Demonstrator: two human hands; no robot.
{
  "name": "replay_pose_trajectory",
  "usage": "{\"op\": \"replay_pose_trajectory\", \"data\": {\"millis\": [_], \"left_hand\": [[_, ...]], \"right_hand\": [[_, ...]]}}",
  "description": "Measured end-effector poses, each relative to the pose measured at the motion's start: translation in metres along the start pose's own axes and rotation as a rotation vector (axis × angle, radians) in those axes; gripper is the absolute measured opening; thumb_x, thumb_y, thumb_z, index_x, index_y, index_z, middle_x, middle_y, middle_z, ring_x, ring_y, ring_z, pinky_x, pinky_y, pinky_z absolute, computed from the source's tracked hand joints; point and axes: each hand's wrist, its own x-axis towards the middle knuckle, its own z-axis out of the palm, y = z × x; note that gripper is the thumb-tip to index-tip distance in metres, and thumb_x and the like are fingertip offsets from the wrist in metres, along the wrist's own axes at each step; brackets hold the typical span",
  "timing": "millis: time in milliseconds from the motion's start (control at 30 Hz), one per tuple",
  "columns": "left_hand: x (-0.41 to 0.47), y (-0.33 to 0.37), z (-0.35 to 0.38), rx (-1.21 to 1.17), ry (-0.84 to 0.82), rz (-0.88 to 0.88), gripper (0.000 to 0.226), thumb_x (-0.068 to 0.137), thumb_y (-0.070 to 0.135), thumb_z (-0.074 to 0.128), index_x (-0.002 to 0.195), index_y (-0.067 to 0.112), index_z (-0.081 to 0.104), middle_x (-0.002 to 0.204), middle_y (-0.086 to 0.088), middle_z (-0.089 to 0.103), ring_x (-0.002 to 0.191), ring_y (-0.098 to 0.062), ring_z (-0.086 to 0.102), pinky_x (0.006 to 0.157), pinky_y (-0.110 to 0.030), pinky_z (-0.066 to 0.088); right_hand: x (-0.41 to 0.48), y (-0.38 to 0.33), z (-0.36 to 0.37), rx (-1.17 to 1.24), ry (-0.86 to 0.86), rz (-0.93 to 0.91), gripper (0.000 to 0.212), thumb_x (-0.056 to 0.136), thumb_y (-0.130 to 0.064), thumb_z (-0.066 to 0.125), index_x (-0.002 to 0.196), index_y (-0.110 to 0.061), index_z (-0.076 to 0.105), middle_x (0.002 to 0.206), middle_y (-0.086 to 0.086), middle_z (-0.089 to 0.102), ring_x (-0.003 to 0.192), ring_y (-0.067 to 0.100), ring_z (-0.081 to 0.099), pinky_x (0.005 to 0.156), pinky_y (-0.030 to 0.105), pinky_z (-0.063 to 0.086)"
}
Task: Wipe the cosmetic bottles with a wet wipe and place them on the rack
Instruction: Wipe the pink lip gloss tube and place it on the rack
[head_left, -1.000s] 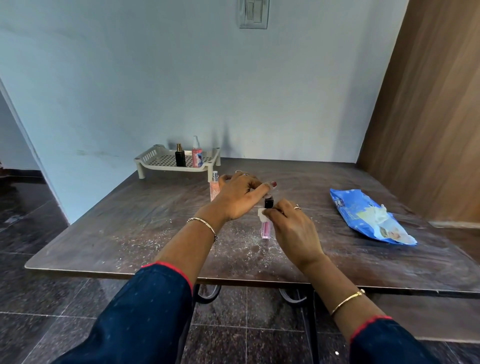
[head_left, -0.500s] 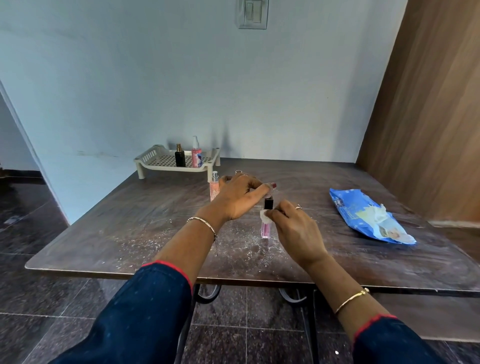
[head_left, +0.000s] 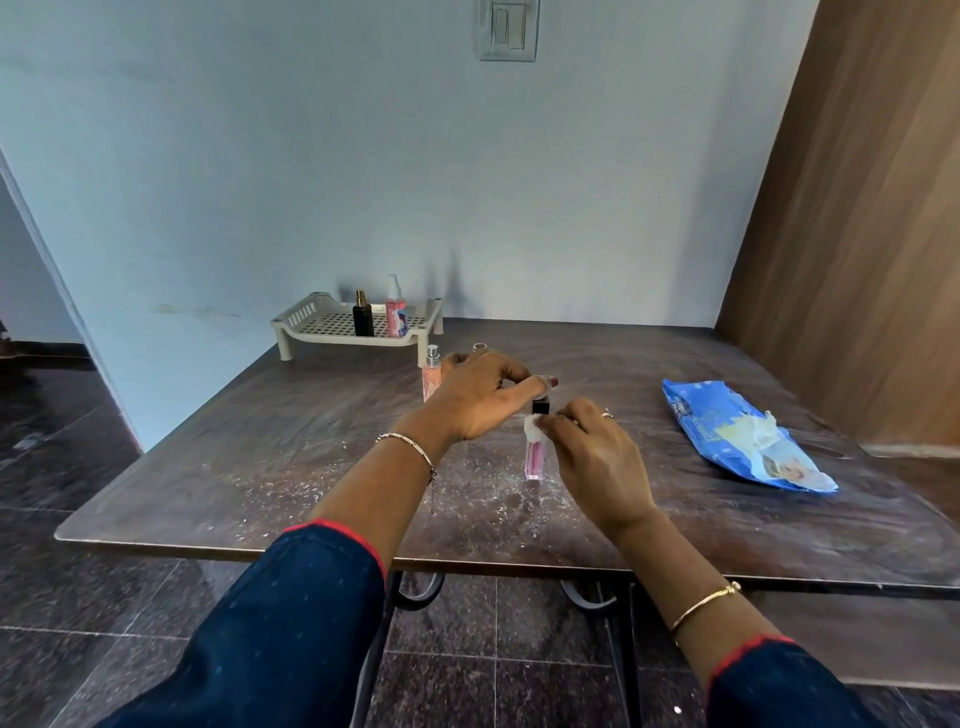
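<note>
A slim pink bottle (head_left: 535, 458) with a black cap stands upright on the brown table (head_left: 260, 457). My left hand (head_left: 480, 397) pinches its black cap from above. My right hand (head_left: 597, 457) presses a small white wet wipe (head_left: 532, 427) against the bottle's upper body. Behind my left hand stands a peach spray bottle (head_left: 430, 371), and the top of another bottle (head_left: 479, 346) shows past my knuckles. The cream rack (head_left: 311, 317) at the table's back left holds a black bottle (head_left: 363, 316) and a pink pump bottle (head_left: 396, 309).
A blue wet-wipe pack (head_left: 737, 434) lies on the right of the table with a wipe sticking out. A wooden panel (head_left: 857, 234) rises at the right. White specks dot the tabletop near the front edge. Dark tiled floor lies below.
My right hand has shifted the wipe slightly along the pink bottle. The left hand stays on the cap.
</note>
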Motion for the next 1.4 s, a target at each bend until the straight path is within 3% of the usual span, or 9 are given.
{"op": "replay_pose_trajectory", "data": {"millis": [100,200,267,400,667,867,1133,1400], "left_hand": [[0.002,-0.002,0.000,0.026,0.002,-0.003,0.043,0.088,0.059,0.043,0.080,0.030,0.073,0.093,0.013,0.070,0.101,-0.006,0.054,0.098,-0.035,0.014],[0.002,-0.004,0.000,0.051,0.025,-0.011,0.046,0.094,0.053,0.040,0.075,0.024,0.070,0.085,0.001,0.070,0.094,-0.010,0.057,0.092,-0.034,0.017],[0.003,-0.003,0.000,0.083,0.019,0.002,0.046,0.091,0.059,0.040,0.069,0.029,0.067,0.083,0.004,0.070,0.094,-0.009,0.056,0.091,-0.034,0.016],[0.005,0.000,0.000,0.130,0.000,0.040,0.038,0.081,0.063,0.055,0.075,0.028,0.069,0.084,0.015,0.068,0.095,-0.007,0.054,0.097,-0.037,0.018],[0.010,0.000,0.001,0.152,0.038,0.073,0.026,0.080,0.055,0.064,0.071,0.030,0.066,0.072,0.022,0.062,0.084,0.003,0.049,0.095,-0.037,0.022],[0.011,0.000,0.002,0.144,0.045,0.074,0.037,0.069,0.065,0.067,0.072,0.028,0.070,0.076,0.022,0.068,0.082,0.008,0.050,0.089,-0.033,0.020],[0.007,0.005,0.002,0.132,0.037,0.054,0.027,0.072,0.055,0.072,0.072,0.028,0.069,0.081,0.020,0.070,0.092,0.001,0.058,0.096,-0.035,0.023],[0.003,0.006,-0.004,0.031,-0.029,-0.002,0.022,0.075,0.044,0.074,0.078,0.023,0.070,0.085,0.021,0.069,0.091,0.007,0.054,0.087,-0.030,0.015]], "right_hand": [[0.010,-0.001,-0.001,-0.016,0.036,0.001,0.014,0.079,0.001,0.070,0.092,-0.004,0.069,0.081,0.008,0.057,0.054,0.024,0.050,0.039,0.036,0.043],[0.000,-0.001,0.004,-0.009,-0.038,-0.030,0.015,0.081,-0.001,0.069,0.094,-0.008,0.067,0.082,0.006,0.057,0.053,0.021,0.048,0.040,0.036,0.044],[-0.011,0.000,0.006,0.000,-0.160,-0.025,0.019,0.080,-0.003,0.071,0.097,-0.010,0.066,0.089,0.004,0.059,0.057,0.022,0.054,0.043,0.036,0.048],[-0.023,0.002,0.010,-0.012,-0.330,-0.015,0.022,0.077,-0.002,0.071,0.097,-0.012,0.069,0.096,0.004,0.061,0.069,0.026,0.062,0.049,0.038,0.052],[-0.002,0.002,0.004,0.011,-0.178,0.016,0.013,0.083,-0.004,0.068,0.095,-0.009,0.067,0.097,0.005,0.062,0.061,0.026,0.057,0.045,0.039,0.048],[-0.014,0.001,0.010,0.010,-0.298,0.006,0.017,0.079,-0.003,0.071,0.093,-0.011,0.065,0.096,0.005,0.062,0.062,0.029,0.059,0.045,0.040,0.050],[-0.010,-0.002,0.009,-0.041,-0.500,-0.046,0.021,0.086,-0.002,0.056,0.099,-0.015,0.067,0.107,-0.002,0.057,0.083,0.021,0.060,0.067,0.035,0.053],[-0.004,0.014,-0.015,0.182,-0.251,0.170,0.011,0.084,0.000,0.064,0.088,-0.010,0.068,0.089,-0.001,0.059,0.073,0.018,0.059,0.061,0.029,0.048]]}}
